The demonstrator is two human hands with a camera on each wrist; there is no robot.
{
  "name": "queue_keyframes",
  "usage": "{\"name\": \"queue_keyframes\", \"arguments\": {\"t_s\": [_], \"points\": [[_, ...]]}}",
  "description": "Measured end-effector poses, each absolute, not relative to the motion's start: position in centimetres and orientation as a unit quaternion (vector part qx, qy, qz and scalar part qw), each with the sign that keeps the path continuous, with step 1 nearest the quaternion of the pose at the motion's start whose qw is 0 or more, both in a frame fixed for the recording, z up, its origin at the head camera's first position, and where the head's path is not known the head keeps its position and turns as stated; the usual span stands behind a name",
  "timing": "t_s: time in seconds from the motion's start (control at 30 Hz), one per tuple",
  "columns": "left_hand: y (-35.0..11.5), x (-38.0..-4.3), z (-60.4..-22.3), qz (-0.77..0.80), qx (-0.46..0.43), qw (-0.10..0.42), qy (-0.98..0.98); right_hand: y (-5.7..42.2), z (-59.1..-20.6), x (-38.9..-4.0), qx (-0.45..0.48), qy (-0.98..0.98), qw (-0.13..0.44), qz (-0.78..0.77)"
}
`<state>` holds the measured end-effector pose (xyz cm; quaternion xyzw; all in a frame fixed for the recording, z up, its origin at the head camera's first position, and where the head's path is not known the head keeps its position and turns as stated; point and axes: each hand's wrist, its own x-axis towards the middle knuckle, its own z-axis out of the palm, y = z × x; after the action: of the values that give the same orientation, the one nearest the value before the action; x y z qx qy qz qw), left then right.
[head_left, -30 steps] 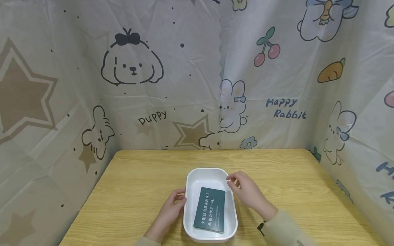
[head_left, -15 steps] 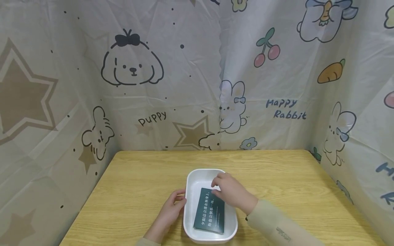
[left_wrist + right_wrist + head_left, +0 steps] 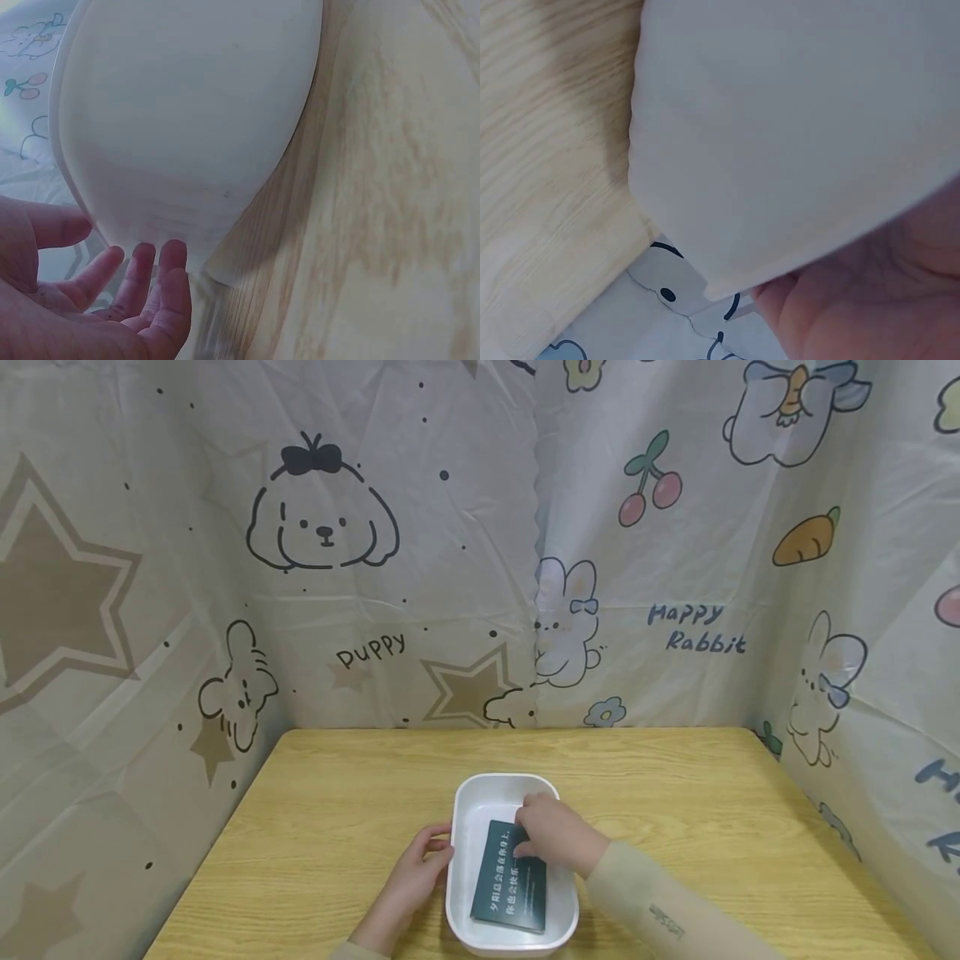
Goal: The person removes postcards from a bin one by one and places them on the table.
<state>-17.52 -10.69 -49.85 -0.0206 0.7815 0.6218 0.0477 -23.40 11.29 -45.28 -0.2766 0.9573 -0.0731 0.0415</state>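
Note:
A deep white tub (image 3: 462, 910) with rounded corners stands near the front of the table. Flat inside it lies a dark green booklet (image 3: 510, 889) printed with white Chinese lettering. My left hand (image 3: 422, 864) is at the tub's left side, fingertips against the outer wall; in the left wrist view, the left hand's thumb (image 3: 64, 226) reaches the rim. My right hand (image 3: 558, 835) reaches over the right rim, thumb over the booklet's printed face and fingers by its upper end. In the right wrist view the tub wall (image 3: 795, 135) hides those fingertips, so whether they grip the booklet I cannot tell.
The wooden table (image 3: 337, 793) spreads out around the tub. A pale curtain (image 3: 465, 527) with cartoon animals, stars and fruit encloses the back and both sides.
My right hand has moved left from the tub's right rim, over it and down to the booklet's upper end. The left hand, tub and booklet stay in place.

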Motion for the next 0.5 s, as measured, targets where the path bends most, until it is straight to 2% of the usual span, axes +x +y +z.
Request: {"name": "queue_keyframes", "arguments": {"t_s": [0.13,0.5], "points": [[-10.68,-17.49,-49.83,0.620,-0.019,0.047,0.783,11.14,-45.56,-23.42,-0.268,0.960,0.052,-0.057],[-10.60,-17.53,-49.85,0.614,-0.022,0.042,0.788,10.91,-46.29,-23.70,-0.262,0.965,0.032,-0.002]]}}
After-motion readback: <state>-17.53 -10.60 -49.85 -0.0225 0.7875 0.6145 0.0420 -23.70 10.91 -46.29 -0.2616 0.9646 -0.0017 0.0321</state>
